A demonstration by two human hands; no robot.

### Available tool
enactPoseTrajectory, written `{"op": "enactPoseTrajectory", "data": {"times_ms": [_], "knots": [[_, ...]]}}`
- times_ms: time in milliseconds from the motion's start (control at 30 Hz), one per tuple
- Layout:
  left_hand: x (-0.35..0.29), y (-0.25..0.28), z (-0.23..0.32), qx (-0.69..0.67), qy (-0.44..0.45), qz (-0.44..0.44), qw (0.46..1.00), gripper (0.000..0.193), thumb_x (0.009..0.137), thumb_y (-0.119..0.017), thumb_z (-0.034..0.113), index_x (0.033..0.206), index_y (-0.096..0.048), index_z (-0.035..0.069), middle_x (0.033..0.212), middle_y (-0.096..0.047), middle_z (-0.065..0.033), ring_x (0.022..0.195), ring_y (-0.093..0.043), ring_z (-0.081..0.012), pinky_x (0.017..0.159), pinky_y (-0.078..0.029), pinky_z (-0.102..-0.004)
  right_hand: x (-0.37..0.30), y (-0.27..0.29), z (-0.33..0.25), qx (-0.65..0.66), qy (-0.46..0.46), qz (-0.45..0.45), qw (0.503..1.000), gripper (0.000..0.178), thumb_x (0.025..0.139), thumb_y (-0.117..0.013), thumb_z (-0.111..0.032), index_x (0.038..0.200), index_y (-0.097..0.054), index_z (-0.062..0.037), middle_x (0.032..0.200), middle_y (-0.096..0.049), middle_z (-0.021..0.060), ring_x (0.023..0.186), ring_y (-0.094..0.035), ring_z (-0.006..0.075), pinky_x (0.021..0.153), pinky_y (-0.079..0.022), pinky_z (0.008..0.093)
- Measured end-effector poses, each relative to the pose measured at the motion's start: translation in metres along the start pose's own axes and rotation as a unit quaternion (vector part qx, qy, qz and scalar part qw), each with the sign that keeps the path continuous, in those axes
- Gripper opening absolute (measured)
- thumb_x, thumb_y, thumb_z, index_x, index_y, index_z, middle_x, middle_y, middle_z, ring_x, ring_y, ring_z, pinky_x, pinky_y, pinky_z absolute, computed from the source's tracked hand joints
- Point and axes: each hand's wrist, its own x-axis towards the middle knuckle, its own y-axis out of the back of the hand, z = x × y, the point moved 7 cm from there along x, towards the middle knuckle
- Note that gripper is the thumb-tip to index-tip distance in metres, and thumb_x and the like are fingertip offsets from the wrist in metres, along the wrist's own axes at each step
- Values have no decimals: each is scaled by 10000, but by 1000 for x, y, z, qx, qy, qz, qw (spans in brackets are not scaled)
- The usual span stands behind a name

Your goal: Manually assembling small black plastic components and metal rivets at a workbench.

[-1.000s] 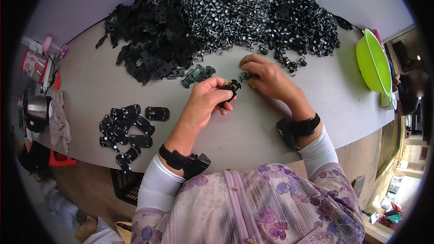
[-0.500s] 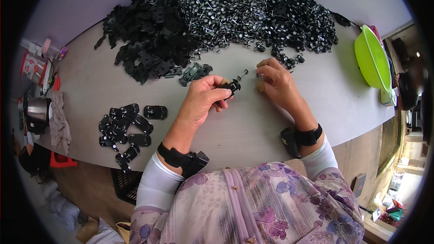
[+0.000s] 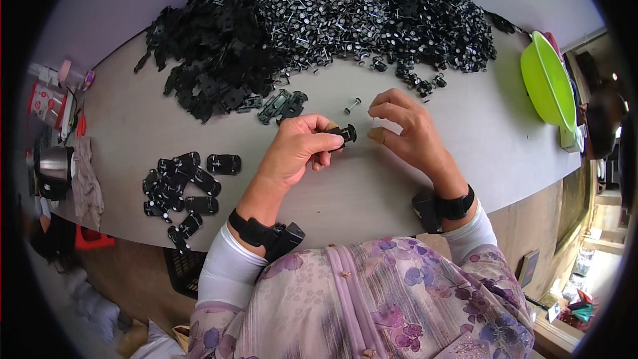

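Fitting a wheel axle looks like the step in hand: left hand point(image 3: 296, 149) pinches a small black chassis part point(image 3: 340, 134) just above the desk point(image 3: 465, 153), fingers closed on it. Right hand point(image 3: 409, 133) sits beside it, fingers curled, probably holding nothing. A loose axle pin point(image 3: 352, 104) lies nearby; next move needs picking and aligning it. The part's socket is hidden.

right hand point(image 3: 405, 129) drawn back, axle point(image 3: 352, 104) on table

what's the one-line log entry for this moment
left hand: holds black part | right hand: beside part, fingers bent | loose axle on table
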Motion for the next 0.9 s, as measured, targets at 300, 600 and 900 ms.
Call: {"op": "enactPoseTrajectory", "data": {"times_ms": [300, 600, 900], "knots": [[3, -3, -20, -149, 28, -38, 988, 166, 833, -680, 76, 981, -663, 3, 753, -631, -22, 524, -533, -71, 467, -415, -179, -5, -17, -39, 35, 150, 20, 988, 246, 581, -735, 38, 779, -605, -28, 901, -589, 82, 786, -573, 266, 648, -495, 354], [2, -9, -17, -168, 5, -83, 982, 98, 833, -690, 92, 904, -673, 27, 785, -641, -15, 568, -503, -53, 488, -378, -169, -9, -23, -57, 0, 210, 32, 977, 172, 629, -708, -11, 708, -558, -42, 871, -561, 72, 786, -551, 244, 634, -483, 316], [1, -13, -16, -61, 6, -59, 996, 127, 862, -649, 111, 927, -634, 4, 830, -664, -76, 626, -656, -154, 523, -515, -251, 41, 16, 47, -117, -2, 123, 986, 160, 741, -603, 66, 886, -605, -1, 931, -613, 102, 727, -624, 240, 607, -485, 309]]}}
